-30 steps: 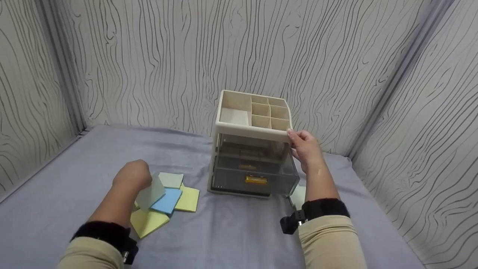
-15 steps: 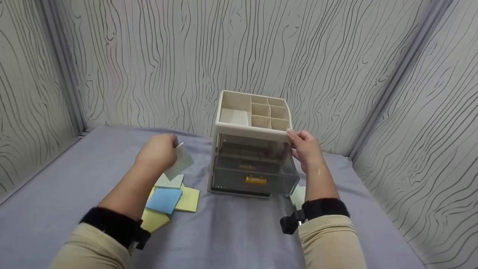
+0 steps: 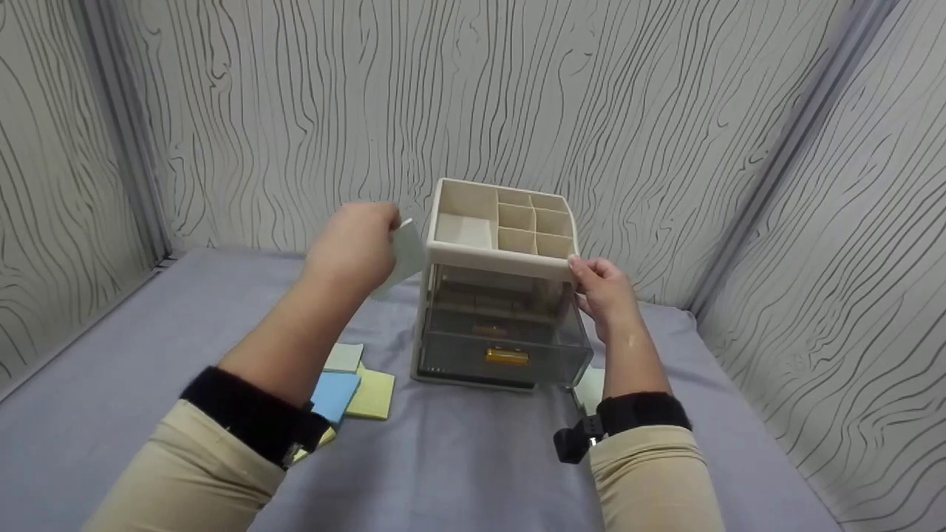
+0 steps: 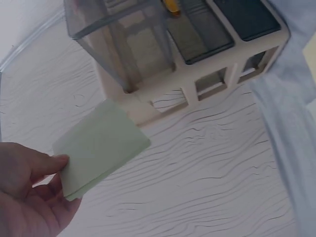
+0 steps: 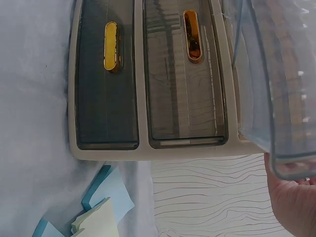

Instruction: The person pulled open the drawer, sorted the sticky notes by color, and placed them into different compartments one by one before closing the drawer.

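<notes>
In the head view my left hand (image 3: 355, 247) pinches a pale green sticky note pad (image 3: 405, 255) by one edge, in the air at the left of a cream desktop drawer organizer (image 3: 502, 257). The left wrist view has the pad (image 4: 101, 150) between thumb and fingers, its far corner overlapping the organizer's frame. My right hand (image 3: 607, 292) grips the organizer's upper right front corner, thumb over the rim. The clear top drawer (image 5: 286, 84) is pulled out; below it, two smoky drawers with gold handles are closed. Compartments on top hold nothing.
Left of the organizer lie sticky note pads in yellow (image 3: 373, 395), blue (image 3: 336, 391) and pale green (image 3: 344, 358), partly behind my left forearm. More pads (image 3: 590, 388) lie at its right, beside my right forearm. A wood-grain patterned wall (image 3: 310, 111) stands behind.
My left hand has carried the pale green pad from above the loose pads up and right to the organizer's side. My right hand has stayed on the corner.
</notes>
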### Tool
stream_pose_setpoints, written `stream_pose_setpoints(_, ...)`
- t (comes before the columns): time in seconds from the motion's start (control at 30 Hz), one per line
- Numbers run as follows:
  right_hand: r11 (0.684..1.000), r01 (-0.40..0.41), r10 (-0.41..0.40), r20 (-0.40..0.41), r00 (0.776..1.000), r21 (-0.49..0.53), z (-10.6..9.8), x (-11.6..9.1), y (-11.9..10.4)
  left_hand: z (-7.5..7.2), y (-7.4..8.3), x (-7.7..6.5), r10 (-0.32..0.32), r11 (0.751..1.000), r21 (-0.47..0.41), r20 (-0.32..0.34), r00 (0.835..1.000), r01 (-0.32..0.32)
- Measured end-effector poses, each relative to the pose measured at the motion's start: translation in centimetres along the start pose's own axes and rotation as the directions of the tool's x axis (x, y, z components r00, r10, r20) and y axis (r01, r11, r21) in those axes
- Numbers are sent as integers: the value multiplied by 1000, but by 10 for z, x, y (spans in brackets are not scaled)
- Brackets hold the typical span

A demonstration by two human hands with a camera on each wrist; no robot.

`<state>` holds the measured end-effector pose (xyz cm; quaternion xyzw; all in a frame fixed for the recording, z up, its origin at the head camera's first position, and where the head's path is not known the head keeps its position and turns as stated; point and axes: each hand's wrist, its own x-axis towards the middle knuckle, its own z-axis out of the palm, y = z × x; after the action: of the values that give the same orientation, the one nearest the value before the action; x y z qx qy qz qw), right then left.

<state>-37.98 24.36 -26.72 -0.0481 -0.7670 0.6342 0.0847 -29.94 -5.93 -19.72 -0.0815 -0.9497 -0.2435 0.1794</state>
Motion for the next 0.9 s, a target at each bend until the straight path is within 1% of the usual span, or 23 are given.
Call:
stream_pose_setpoints(0.1,1000,4,-4,0,1000,-9,0,0,0,1,12,2,57,998,-16,-63,996,-58)
stream_pose_setpoints(0.17,1000,11,-11,-5,1000,-15,0,0,1,4,18,4,92,995,-23,-89,992,-94)
stream_pose_setpoints(0.23,1000,11,-11,-9,1000,-16,0,0,1,8,24,5,123,991,-33,-96,988,-127)
stream_pose_setpoints(0.33,1000,14,-14,-11,1000,-8,0,0,2,17,31,7,190,980,-45,-93,977,-195)
stream_pose_setpoints(0.43,1000,14,-14,-9,1000,3,-1,0,2,26,36,10,258,964,-41,-67,964,-261)
stream_pose_setpoints(0.47,1000,15,-15,-8,1000,6,-1,0,2,29,37,11,279,959,-36,-55,959,-281)
stream_pose_setpoints(0.53,1000,15,-15,-4,1000,11,-1,0,1,34,40,12,296,955,-21,-22,955,-297)
stream_pose_setpoints(0.7,1000,13,-14,11,1000,24,0,1,0,44,44,15,281,959,21,90,955,-284)
stream_pose_setpoints(0.73,1000,12,-13,11,1000,27,0,1,0,45,44,16,281,958,32,114,953,-286)
stream_pose_setpoints(0.8,1000,6,-6,9,1000,25,0,1,0,48,43,18,292,952,42,162,942,-302)
stream_pose_setpoints(0.9,1000,1,-1,8,1000,21,0,1,0,52,44,21,309,941,62,246,919,-333)
